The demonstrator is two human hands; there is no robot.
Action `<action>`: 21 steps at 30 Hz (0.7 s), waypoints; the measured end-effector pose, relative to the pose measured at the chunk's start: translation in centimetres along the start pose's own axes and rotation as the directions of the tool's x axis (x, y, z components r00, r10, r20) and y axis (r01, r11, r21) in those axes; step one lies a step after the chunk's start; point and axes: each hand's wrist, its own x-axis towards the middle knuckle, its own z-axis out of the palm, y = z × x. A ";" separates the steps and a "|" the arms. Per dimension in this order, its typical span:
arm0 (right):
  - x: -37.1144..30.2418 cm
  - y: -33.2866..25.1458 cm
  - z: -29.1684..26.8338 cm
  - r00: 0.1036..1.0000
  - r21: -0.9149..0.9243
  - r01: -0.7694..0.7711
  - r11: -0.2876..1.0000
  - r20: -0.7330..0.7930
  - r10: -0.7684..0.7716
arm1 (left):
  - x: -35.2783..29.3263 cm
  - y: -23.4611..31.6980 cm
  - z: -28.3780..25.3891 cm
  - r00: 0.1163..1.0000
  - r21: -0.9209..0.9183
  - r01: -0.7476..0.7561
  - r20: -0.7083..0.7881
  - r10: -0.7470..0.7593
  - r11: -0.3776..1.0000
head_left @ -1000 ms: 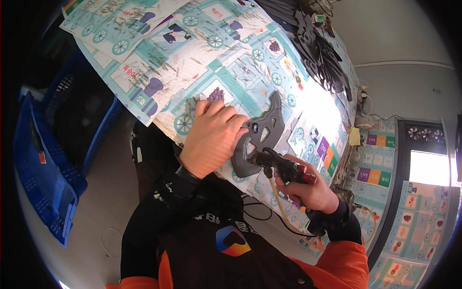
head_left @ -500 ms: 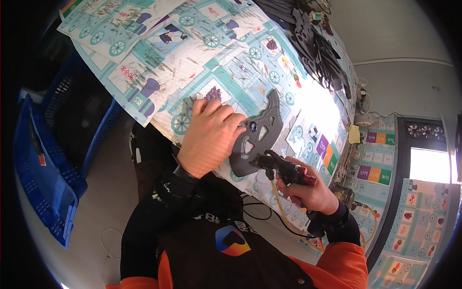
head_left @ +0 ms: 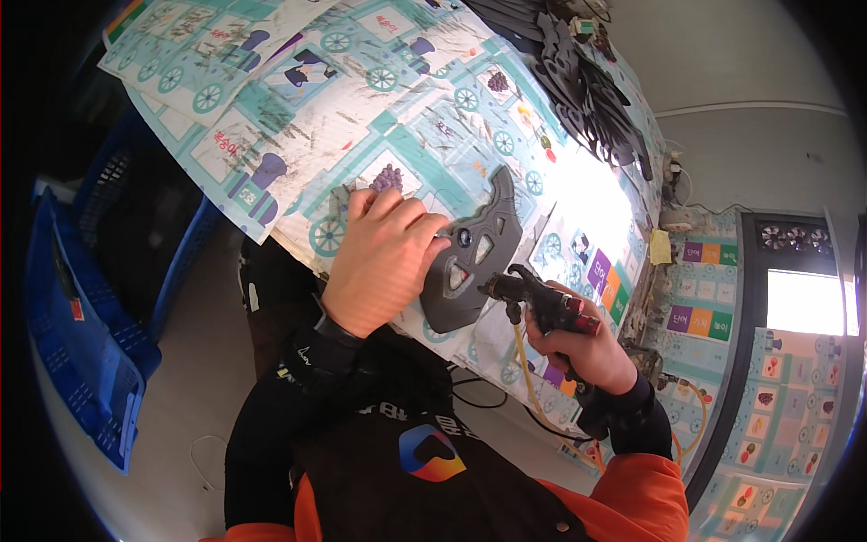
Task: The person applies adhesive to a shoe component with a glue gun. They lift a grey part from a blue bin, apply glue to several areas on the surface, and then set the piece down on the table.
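Observation:
A flat, dark grey curved part with several cut-out openings lies on the paper-covered bench. My left hand is at its left side, fingers bent and thumb against its edge, holding it down; what lies beneath the palm is hidden. In my right hand is a dark spray gun with red knobs at its back and a yellowish hose hanging below. Its nozzle points left, close to the part's lower right edge but apart from it. The right fingers wrap round the handle.
Printed, smudged sheets cover the bench. At its far side lies a heap of similar dark parts. Blue plastic baskets stand at the left, below the bench edge. A black cable loops below the bench, and a window is at right.
The spray gun has drawn back slightly right, opening a gap between nozzle and part. The whole view has shifted a little; my left hand stays at the part.

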 end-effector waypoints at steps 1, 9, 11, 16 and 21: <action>0.0 0.0 0.0 1.000 0.000 0.000 1.000 0.000 0.000 | 0.0 0.0 0.0 1.000 -0.001 0.000 -0.001 0.000 1.000; 0.6 0.6 -0.9 0.999 0.078 0.041 0.996 -0.029 -0.039 | 0.0 -0.1 0.2 1.000 0.006 -0.007 -0.008 0.007 1.000; 0.6 0.6 -1.0 0.999 0.077 0.039 0.996 -0.039 -0.036 | 0.0 -0.1 0.2 1.000 0.013 -0.012 -0.014 0.012 1.000; 0.9 0.6 -1.4 0.996 0.121 0.026 0.992 -0.086 -0.016 | 0.0 0.0 0.1 1.000 0.008 -0.006 -0.004 0.006 1.000; 1.0 -0.1 -1.3 0.990 0.080 0.054 0.995 -0.133 -0.043 | 0.1 0.0 0.1 1.000 0.003 -0.005 0.003 0.005 1.000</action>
